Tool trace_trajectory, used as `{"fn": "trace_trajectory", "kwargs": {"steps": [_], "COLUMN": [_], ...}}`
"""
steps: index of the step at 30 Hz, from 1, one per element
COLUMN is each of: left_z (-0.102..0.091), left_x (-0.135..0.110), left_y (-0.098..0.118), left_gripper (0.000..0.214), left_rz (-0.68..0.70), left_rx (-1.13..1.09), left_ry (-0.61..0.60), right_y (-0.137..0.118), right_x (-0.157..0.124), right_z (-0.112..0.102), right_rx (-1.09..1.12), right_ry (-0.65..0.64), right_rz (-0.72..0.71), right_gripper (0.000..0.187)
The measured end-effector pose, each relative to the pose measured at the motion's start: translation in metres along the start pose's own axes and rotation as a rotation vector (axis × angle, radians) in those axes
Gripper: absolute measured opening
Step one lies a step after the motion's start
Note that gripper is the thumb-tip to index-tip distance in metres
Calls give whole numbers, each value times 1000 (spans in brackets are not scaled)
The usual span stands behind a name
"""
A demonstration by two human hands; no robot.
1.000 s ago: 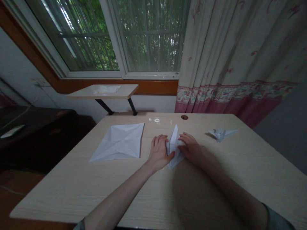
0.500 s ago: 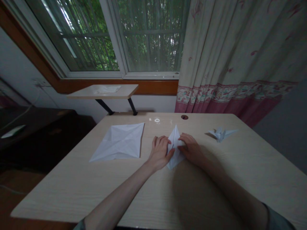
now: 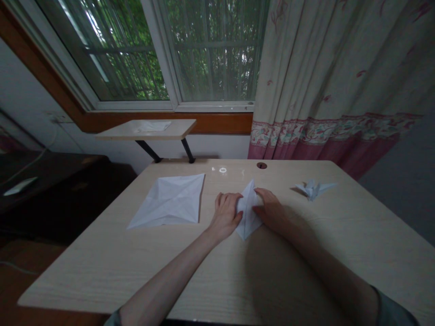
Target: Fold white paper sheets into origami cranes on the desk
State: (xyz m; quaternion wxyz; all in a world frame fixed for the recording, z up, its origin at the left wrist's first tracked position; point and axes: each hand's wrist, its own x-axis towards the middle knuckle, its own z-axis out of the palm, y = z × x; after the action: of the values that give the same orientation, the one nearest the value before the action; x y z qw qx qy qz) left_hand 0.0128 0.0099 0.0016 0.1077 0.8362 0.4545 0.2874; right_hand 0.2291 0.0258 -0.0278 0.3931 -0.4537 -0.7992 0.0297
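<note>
A pale wooden table (image 3: 102, 267), a creased white sheet (image 3: 176, 199), and the person's two hands at a folded white paper.

The sheet lies to the left, apart from the hands. The left hand (image 3: 226, 213) and right hand (image 3: 272, 212) rest at opposite sides of the folded paper (image 3: 249, 222), fingers bent and thumbs on or beside it; whether either truly pinches it cannot be told. The paper lies between them, near the table's middle, one point aimed at the window. It should handle as light, thin and easily creased or torn, best held by its side edges, with fingertips pressing lightly. Smallest is a winged paper figure (image 3: 313, 190) to the right. No brand, label or writing is readable.
</note>
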Motion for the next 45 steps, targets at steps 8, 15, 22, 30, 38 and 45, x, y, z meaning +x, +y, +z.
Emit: {"fn": "trace_trajectory", "kwargs": {"steps": [8,15,22,30,38,45], "left_z": [2,-3,-2,-3,0,1], "left_x": [2,2,4,5,5,4], "left_y": [-3,-2,-8,-7,-8,-9], "left_gripper": [58,25,31,24,7,4], "left_rz": [-87,-56,-55,-73,-95,-96], "left_rx": [-4,23,-203,-245,-129,-79], "left_ry": [54,55,137,139,121,82], "right_y": [-4,-4,-10,-12,-10,-5], "right_x": [1,0,0,-2,-1,-3], "right_z": [-1,-5,-14,-19,-15,-7], "right_rx": [55,97,102,124,119,9], "right_ry": [-27,-39,-47,-100,-200,-278], "right_rz": [27,42,-117,-51,-42,-144], "right_gripper": [64,52,31,32,24,27]}}
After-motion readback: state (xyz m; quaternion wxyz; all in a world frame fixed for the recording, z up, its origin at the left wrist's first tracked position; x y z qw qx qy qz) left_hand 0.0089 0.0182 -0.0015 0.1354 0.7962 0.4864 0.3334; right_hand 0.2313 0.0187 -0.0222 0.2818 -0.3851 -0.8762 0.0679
